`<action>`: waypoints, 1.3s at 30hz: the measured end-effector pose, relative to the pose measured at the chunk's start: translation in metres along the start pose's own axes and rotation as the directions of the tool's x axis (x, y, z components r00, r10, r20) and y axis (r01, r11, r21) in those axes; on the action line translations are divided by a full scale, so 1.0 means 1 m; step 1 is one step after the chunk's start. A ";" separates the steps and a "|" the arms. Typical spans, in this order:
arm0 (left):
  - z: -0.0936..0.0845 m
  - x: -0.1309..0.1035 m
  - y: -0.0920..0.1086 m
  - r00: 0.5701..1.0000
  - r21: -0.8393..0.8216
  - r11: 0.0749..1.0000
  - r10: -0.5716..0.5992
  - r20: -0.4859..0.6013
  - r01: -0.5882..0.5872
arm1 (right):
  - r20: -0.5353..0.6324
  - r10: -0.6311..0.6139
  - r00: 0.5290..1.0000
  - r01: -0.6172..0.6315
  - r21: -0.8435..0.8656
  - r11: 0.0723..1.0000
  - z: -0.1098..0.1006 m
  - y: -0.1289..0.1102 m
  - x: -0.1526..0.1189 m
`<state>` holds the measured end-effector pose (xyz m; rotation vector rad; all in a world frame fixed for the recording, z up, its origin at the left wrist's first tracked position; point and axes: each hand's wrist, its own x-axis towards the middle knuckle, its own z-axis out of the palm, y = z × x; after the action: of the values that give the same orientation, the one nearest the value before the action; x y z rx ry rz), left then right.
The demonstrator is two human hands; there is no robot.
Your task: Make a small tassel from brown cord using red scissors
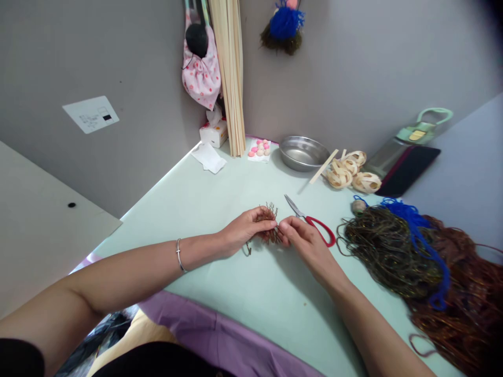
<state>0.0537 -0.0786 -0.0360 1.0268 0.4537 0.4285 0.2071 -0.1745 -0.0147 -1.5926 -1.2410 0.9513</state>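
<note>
A small bundle of brown yarn [269,236] with frayed, crinkly ends sits between my two hands above the pale green table. My left hand [248,226] is closed on the bundle, with the thumb across its near side. The fingertips of my right hand [301,234] are pinched together at the bundle's right side, seemingly on its strands. A short loose end hangs below my left hand. Red-handled scissors [320,230] lie just beyond my right hand, blades pointing up and left.
Dark olive yarn [387,251], blue yarn [416,225] and reddish-brown yarn [467,283] are heaped at the right. Along the back stand a metal bowl [302,154], coiled wood strips [340,175], pink and beige beads [259,150], a tissue box [213,135] and a bottle [387,152].
</note>
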 end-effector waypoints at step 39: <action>0.002 -0.001 0.001 0.999 0.053 0.999 -0.010 0.054 0.008 | -0.062 -0.016 0.998 0.025 0.149 0.988 0.000 -0.001 0.001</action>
<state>0.0536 -0.0800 -0.0344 1.0849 0.4231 0.3814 0.2070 -0.1737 -0.0142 -1.4777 -1.1154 0.9542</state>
